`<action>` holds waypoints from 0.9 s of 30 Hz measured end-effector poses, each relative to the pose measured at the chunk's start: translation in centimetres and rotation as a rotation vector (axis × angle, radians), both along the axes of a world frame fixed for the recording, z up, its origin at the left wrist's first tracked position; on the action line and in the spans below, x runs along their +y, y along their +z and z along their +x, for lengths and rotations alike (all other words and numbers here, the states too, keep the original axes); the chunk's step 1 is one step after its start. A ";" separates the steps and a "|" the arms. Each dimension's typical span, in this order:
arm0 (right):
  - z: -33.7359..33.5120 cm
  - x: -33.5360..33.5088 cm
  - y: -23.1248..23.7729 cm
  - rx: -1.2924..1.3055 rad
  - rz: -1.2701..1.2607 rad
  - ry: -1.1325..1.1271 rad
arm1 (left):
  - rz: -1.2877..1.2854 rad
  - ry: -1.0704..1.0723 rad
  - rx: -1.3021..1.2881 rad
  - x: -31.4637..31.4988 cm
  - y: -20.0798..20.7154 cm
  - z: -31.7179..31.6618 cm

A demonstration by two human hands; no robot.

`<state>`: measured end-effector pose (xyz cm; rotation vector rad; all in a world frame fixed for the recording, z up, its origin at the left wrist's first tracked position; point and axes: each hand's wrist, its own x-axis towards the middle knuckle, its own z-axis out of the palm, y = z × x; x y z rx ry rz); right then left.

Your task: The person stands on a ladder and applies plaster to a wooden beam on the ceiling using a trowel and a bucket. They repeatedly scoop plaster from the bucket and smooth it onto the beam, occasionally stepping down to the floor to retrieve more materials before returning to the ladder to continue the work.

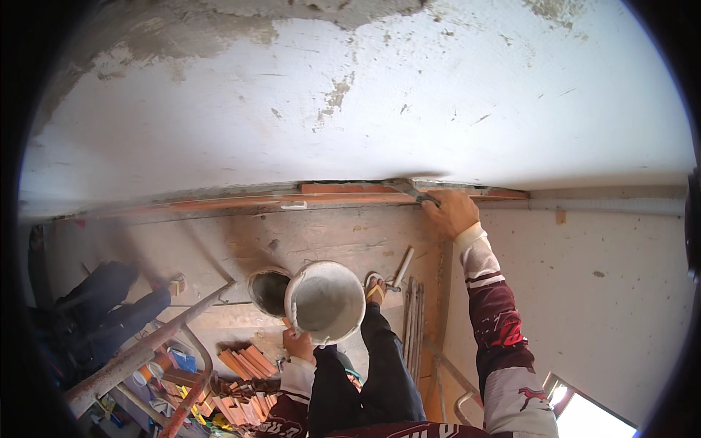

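Observation:
My left hand (pixel 298 344) grips the near rim of a white bucket (pixel 359 315), which has wet grey mortar (pixel 323 306) inside. With my arm stretched forward, my right hand (pixel 454 213) is closed round the handle of a trowel (pixel 409 190). The trowel's blade lies at a row of orange bricks (pixel 343 189) along the lower edge of the white plastered wall (pixel 380 95). Grey mortar shows along the bricks, and a dark gap runs between them and the wall.
A second bucket (pixel 270 293) stands beside the first. A hammer (pixel 400 270) lies by my sandalled foot on the boards (pixel 328 241). Metal scaffold rails (pixel 153 342) cross at the left, with loose bricks (pixel 248 361) below. Another person (pixel 109 306) is at the far left.

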<state>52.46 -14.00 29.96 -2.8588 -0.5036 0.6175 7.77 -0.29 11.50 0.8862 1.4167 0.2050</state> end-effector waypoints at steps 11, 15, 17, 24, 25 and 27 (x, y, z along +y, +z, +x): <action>-1.1 5.8 1.0 0.054 -0.022 0.099 | -0.110 0.086 -0.086 -0.3 0.8 1.6; -1.2 6.2 0.9 0.058 -0.004 0.110 | -0.084 0.056 -0.064 -0.4 0.4 1.3; -1.1 6.0 0.7 0.050 -0.004 0.110 | -0.095 0.075 -0.026 -0.3 1.2 1.9; -1.0 3.6 0.3 0.082 0.114 0.048 | -0.125 0.117 -0.004 0.3 2.5 2.5; -1.4 3.2 0.1 0.067 0.161 0.035 | -0.122 0.134 -0.020 0.3 2.4 2.3; -2.3 2.7 -0.2 0.046 0.224 0.005 | -0.117 0.168 -0.053 0.4 2.0 2.0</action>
